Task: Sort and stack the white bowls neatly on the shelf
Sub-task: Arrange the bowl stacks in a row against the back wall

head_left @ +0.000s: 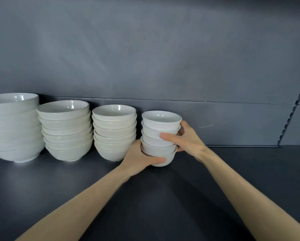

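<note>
Shelf surface: the dark grey matte shelf board (163, 202) lies bare in front; both forearms reach across it toward the back.
Left hand: the left hand (138, 159) cups the base of the stack of five small glossy white ceramic bowls (160, 134), thumb wrapped round the front of the bottom bowl, the other fingers hidden behind it.
Right hand: the right hand (187, 138) grasps the same stack higher up, thumb pressed on the middle bowls, fingers curled round the far side.
Stack position: it stands at the right end of the row, close to the back wall; whether its foot rests on the board or is just lifted I cannot tell.
Step in hand: likely settling this small stack into line, judging by the two-handed hold.
Doing it well: keep the lower hand bearing the weight and the upper one only steadying; set the foot down flat and let go with the upper hand last.
Neighbour: the stack of medium off-white bowls (114, 133) sits just beside the left knuckles, so leave a gap.
Further left: a wider off-white bowl stack (65, 131), then the largest pale bowl stack (13, 127).
Back wall: the grey metal panel (232, 122) stands behind the row.
</note>
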Demonstrator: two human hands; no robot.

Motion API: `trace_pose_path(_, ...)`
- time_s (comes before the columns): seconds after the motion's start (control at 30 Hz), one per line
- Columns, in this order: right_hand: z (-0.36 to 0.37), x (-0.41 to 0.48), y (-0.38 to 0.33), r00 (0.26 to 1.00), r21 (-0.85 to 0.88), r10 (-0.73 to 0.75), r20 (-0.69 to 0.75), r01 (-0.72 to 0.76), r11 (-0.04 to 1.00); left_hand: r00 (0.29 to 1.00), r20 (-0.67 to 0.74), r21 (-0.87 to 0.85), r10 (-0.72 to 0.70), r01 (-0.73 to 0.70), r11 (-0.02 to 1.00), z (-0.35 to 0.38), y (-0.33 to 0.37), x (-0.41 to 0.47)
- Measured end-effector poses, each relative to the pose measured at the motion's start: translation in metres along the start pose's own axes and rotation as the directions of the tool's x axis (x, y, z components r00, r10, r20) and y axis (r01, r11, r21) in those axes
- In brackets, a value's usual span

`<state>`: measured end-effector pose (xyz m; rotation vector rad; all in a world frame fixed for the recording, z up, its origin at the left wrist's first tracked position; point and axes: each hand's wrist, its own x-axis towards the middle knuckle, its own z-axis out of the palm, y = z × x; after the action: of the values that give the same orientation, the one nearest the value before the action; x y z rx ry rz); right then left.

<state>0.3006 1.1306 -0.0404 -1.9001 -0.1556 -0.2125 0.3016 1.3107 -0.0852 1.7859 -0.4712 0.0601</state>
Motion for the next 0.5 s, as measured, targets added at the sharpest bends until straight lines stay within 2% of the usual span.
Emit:
trace_pose_path(0.27, -0.003, 0.007, 0.003, 0.999, 0.018, -0.007, 0.047, 0.006, 1.0, 0.986, -0.166, 0.084, 0.025, -0.011, 0.996, 0.01, -0.021, 0.001)
trace_pose_path(0.5, -0.01, 0.009, 0.008, 0.997, 0.08, -0.001, 0.08, -0.006, 0.997, 0.953, -0.294, 0.257, 0.066, 0.013, 0.966, 0.015, -0.022, 0.001)
